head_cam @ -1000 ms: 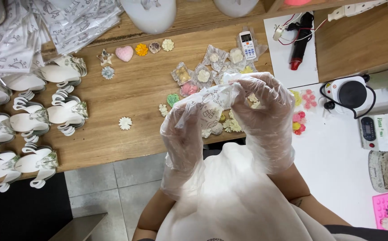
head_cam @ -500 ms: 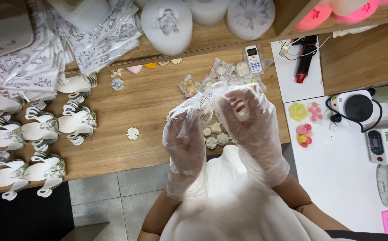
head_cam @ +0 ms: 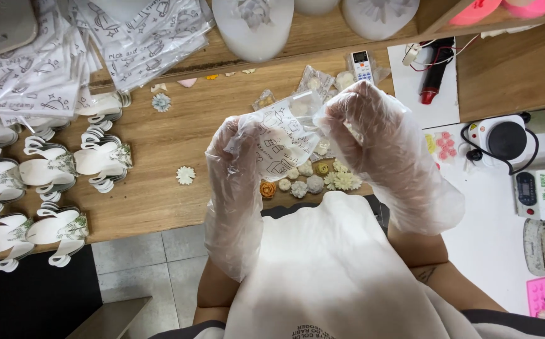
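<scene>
Both gloved hands pinch printed clear bag (head_cam: 283,135) above flower-shaped pieces (head_cam: 313,179).

- You sit in a small craft workshop.
- White silicone moulds (head_cam: 253,25) stand on your wooden bench (head_cam: 172,144).
- Small cast flowers (head_cam: 313,179), printed bags (head_cam: 140,37) and a hot plate (head_cam: 504,139) surround you.

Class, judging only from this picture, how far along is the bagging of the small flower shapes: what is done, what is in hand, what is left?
Done: a few bagged pieces lie at the back of the wooden table. In hand: left hand and right hand, both gloved, hold one printed clear bag between them. Left: loose flower shapes below the bag, a stack of empty bags, and folded paper holders.
</scene>
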